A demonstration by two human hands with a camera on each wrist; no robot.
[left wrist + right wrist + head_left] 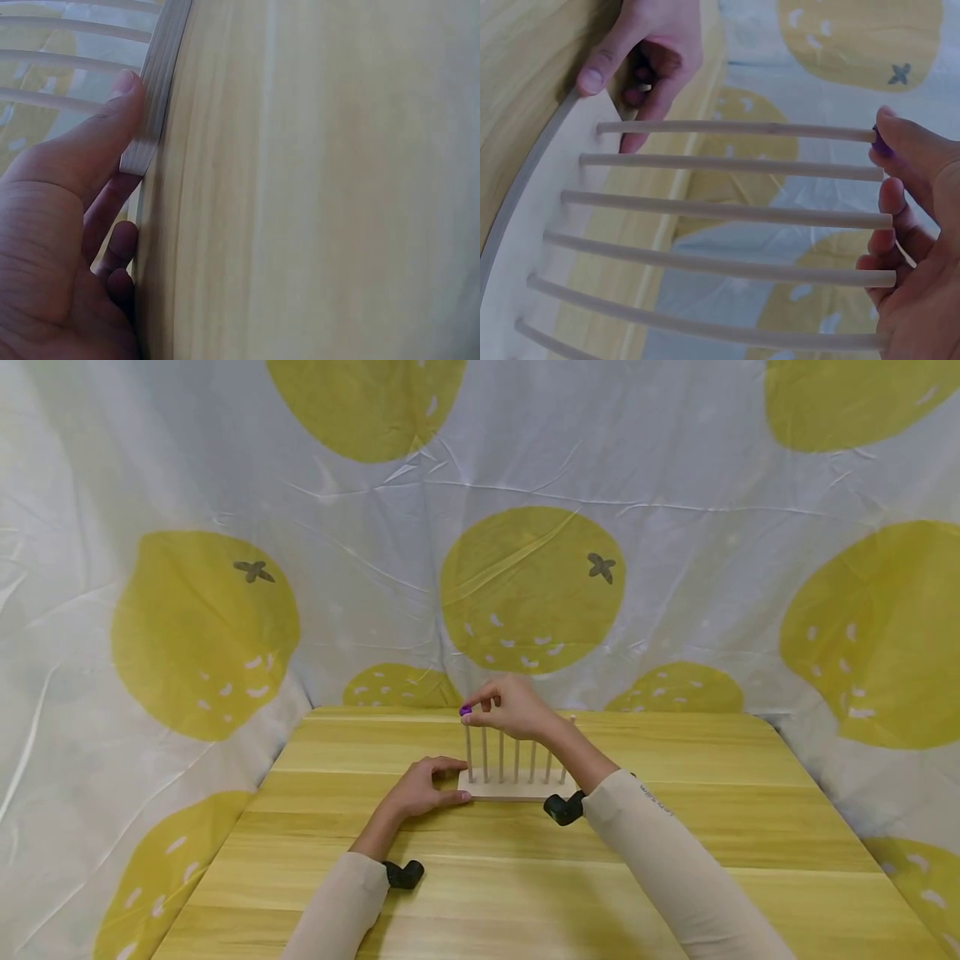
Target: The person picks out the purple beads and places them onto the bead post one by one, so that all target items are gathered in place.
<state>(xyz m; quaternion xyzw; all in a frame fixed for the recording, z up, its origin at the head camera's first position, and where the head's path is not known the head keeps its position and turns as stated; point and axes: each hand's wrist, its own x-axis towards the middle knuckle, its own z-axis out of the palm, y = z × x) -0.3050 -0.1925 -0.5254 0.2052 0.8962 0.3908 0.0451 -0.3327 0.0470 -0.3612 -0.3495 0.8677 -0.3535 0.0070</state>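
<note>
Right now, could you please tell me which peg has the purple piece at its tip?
The leftmost peg, nearest the left hand; the other visible tips are bare.

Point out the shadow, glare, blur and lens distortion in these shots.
Head view: a soft shadow on the tabletop beside the right sleeve, faint sheen along creases in the lemon-print cloth; left wrist view: the wood grain goes soft toward the right edge; right wrist view: the pegs look bowed, though straight in the head view, suggesting lens distortion.
</note>
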